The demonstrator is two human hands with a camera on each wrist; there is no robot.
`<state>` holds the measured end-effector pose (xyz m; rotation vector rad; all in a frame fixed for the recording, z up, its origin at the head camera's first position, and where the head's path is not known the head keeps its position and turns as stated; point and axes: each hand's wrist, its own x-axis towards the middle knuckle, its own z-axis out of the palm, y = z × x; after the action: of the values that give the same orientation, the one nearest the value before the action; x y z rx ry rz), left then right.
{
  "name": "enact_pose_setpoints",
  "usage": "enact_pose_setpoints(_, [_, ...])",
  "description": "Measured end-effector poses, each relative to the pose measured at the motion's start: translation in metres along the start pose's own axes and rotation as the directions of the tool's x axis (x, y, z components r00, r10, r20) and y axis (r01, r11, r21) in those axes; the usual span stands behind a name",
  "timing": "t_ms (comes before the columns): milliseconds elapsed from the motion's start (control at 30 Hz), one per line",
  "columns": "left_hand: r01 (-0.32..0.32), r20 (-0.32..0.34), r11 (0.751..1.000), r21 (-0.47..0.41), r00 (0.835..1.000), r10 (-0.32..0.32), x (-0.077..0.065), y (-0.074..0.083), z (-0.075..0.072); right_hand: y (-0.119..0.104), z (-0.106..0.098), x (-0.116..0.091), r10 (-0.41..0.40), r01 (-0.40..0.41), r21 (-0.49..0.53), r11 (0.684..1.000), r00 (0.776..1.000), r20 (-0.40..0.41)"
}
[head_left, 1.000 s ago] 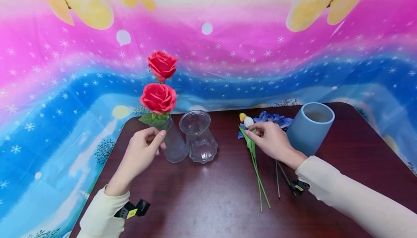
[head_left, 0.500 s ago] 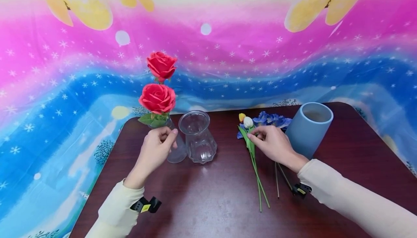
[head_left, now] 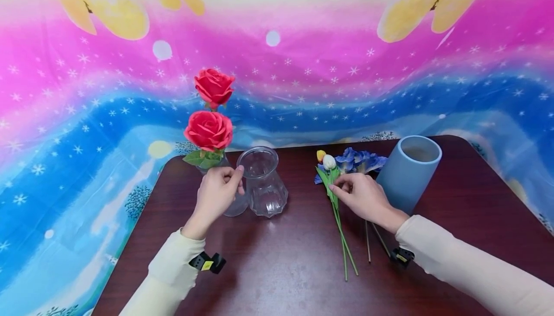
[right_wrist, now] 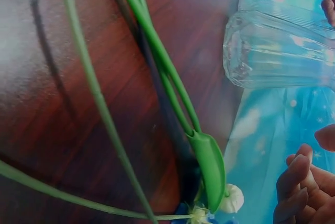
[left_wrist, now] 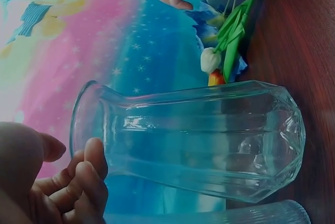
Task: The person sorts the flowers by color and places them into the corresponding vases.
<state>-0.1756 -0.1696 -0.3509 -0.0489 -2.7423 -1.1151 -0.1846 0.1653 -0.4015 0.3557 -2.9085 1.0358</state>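
My left hand (head_left: 218, 195) hovers at the rim of a clear glass vase (head_left: 268, 198), its thumb and loosely bent fingers apart in the left wrist view. Beside it stands a slimmer, cloudy glass vase (head_left: 237, 207), partly hidden by that hand, with two red roses (head_left: 208, 131) rising from it. Over to the right, my right hand (head_left: 365, 195) is close above the tulips (head_left: 336, 205), one white and one yellow, lying with long green stems towards me. In the right wrist view its fingers (right_wrist: 293, 182) are loosely bent with nothing between them.
Blue flowers (head_left: 359, 160) lie behind the right hand, their thin stems (head_left: 369, 244) showing below it. A tall blue-grey vase (head_left: 409, 179) stands right of them. A printed cloth (head_left: 277, 90) hangs behind the dark wooden table (head_left: 277, 268).
My left hand has moved right, from the vase with roses to the rim of the clear glass vase. My right hand has shifted slightly towards me beside the tulips.
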Motion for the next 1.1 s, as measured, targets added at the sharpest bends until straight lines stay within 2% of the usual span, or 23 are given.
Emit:
enact_pose_setpoints(333, [0.056,-0.021,0.998,0.039,0.998,-0.055,0.004,0.001,0.006,0.012,0.009,-0.004,-0.003,0.003,-0.017,1.0,1.0,0.026])
enact_pose_setpoints(633, [0.063,-0.014,0.998,0.01,0.998,-0.063,0.006,0.002,0.007,0.021,0.013,-0.005,0.011,-0.009,-0.044,0.999,0.999,0.039])
enact_pose_setpoints(800, [0.051,-0.017,0.995,-0.085,0.998,-0.053,0.008,-0.001,0.009,0.024,0.015,-0.005,0.007,-0.005,-0.044,0.999,0.999,0.045])
enact_pose_setpoints(967, [0.056,0.025,0.97,-0.237,0.998,-0.051,0.01,-0.003,0.012,0.026,0.017,-0.009,0.01,-0.006,-0.052,0.999,0.998,0.07])
enact_pose_setpoints(1100, [0.07,0.033,0.958,-0.28,0.997,-0.063,0.011,-0.002,0.013,0.028,0.022,-0.012,0.014,-0.008,-0.06,0.998,0.996,0.091])
